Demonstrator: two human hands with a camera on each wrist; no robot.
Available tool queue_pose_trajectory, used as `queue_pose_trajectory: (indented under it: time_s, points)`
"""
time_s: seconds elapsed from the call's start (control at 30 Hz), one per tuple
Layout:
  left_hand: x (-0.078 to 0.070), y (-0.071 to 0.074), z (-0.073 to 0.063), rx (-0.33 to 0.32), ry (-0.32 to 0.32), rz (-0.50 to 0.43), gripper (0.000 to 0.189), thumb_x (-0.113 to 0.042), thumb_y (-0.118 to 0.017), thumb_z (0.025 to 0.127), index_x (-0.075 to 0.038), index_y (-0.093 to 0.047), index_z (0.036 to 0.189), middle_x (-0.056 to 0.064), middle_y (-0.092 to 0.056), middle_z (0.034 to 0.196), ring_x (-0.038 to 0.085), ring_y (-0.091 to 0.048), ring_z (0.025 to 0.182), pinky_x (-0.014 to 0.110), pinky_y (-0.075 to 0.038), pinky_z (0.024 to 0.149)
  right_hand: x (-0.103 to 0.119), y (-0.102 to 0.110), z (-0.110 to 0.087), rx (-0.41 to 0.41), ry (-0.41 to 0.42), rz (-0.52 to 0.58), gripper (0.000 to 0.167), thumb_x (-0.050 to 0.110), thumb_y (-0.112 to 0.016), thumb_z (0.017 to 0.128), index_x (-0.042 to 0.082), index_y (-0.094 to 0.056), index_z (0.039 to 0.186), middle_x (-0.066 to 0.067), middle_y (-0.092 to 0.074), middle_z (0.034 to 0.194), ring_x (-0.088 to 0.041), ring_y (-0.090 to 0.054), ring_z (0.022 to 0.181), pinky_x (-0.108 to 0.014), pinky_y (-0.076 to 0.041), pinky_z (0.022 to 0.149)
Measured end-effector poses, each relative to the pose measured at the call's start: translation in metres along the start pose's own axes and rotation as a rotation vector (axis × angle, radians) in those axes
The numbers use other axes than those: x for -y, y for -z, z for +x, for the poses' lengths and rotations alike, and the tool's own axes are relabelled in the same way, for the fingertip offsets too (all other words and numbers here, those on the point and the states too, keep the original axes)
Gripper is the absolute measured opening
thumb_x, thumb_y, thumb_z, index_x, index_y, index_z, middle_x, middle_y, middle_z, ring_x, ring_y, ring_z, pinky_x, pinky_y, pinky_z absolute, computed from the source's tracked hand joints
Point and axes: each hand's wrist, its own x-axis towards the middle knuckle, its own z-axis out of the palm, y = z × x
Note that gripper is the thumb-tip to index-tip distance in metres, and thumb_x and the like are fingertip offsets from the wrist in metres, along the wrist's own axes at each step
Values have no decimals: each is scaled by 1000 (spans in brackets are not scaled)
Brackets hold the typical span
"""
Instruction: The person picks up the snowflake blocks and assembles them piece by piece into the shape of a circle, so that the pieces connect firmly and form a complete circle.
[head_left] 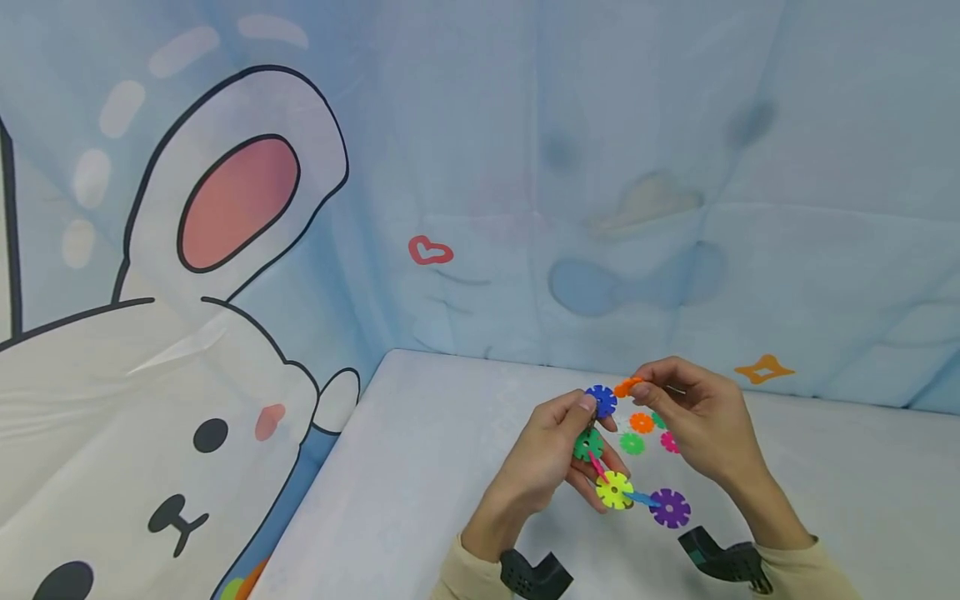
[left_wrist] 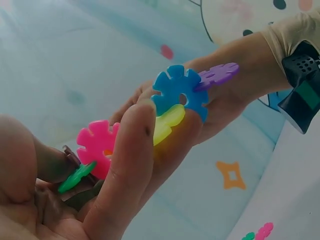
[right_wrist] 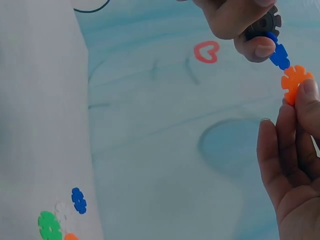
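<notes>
My left hand (head_left: 536,454) holds a chain of notched plastic snowflake discs, with a blue disc (head_left: 602,401) at its upper end between thumb and fingers. Below it come a dark disc (right_wrist: 270,22), a green disc (head_left: 588,446), a pink disc (left_wrist: 95,142), a yellow disc (head_left: 615,490), a light blue disc (left_wrist: 175,87) and a purple disc (head_left: 670,508), slotted edge to edge and hanging across the fingers. My right hand (head_left: 705,421) pinches an orange disc (right_wrist: 295,81) between thumb and fingertips, its edge right at the blue disc's edge.
Behind the hands, loose discs lie on the white table (head_left: 420,467), among them an orange loose disc (head_left: 642,423), a light green one (head_left: 632,443) and a pink one (head_left: 669,442). A printed cloth backdrop (head_left: 480,167) rises along the table's back and left edges.
</notes>
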Motion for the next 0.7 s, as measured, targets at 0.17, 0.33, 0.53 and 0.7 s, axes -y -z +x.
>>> queue_pose_trajectory:
  time_s: [0.17,0.33,0.53,0.7]
  points:
    - [-3,-1,-2,15,14,-19,42,-39,-43,115,-2,-61,110,48,-66,95,10,-74,59,34,-61,47,4,1,0,-1,13,-7,9,-6,-74,95,2,-73,99,6,-73,91,0,-71,82,-9,-58,79]
    - [-4,0,-2,46,27,-82,42,-38,-41,116,-2,-61,110,41,-67,86,12,-74,58,31,-60,46,6,0,0,-11,54,-22,14,-9,-75,92,4,-74,98,7,-73,90,0,-69,81,-8,-56,81]
    - [-5,1,-3,50,51,-112,40,-36,-40,116,-5,-61,107,10,-73,74,11,-72,54,31,-59,45,7,-2,0,-42,170,-58,33,-21,-78,80,9,-75,91,5,-74,85,1,-68,80,-6,-53,88]
    - [-5,2,-4,27,56,-64,40,-37,-43,115,-3,-62,106,26,-73,79,12,-72,53,32,-60,45,9,-3,1,-66,260,-118,14,-4,-82,88,8,-76,87,1,-77,84,6,-68,80,-8,-53,77]
